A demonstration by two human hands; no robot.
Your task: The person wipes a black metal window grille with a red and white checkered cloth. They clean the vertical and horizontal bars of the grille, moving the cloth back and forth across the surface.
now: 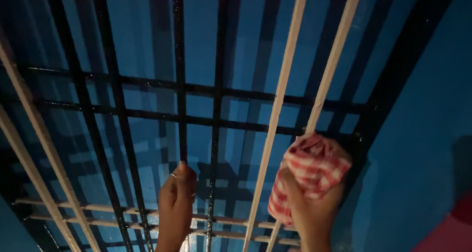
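From the head camera I see a window grille against blue glass and a blue wall [427,134], in dim light. My left hand [176,203] comes up from six o'clock and is clenched around a dark vertical bar [181,109], thumb pointing toward twelve; a thin ring [173,175] shows on one finger. My right hand [312,203], at about five o'clock in the frame, is grasping a bunched red-and-white checked cloth [314,168], and the cloth is pressed against a pale vertical bar [330,70] that runs up toward one o'clock. The cloth wraps the bar's lower stretch, so I cannot tell how far around the bar it goes. Just beside it, toward nine o'clock, a second pale bar [280,95] runs nearly parallel, clear of the cloth's upper part and close to its hanging edge lower down. Dark crossbars [147,82] run across the middle of the frame, behind the pale bars and joined to the dark uprights. At eight o'clock two more pale bars [34,119] slant across, and pale crossbars [98,210] lie low in the frame near seven o'clock, passing behind my left wrist. The two hands are well apart, each on its own bar, with the second pale bar between them.
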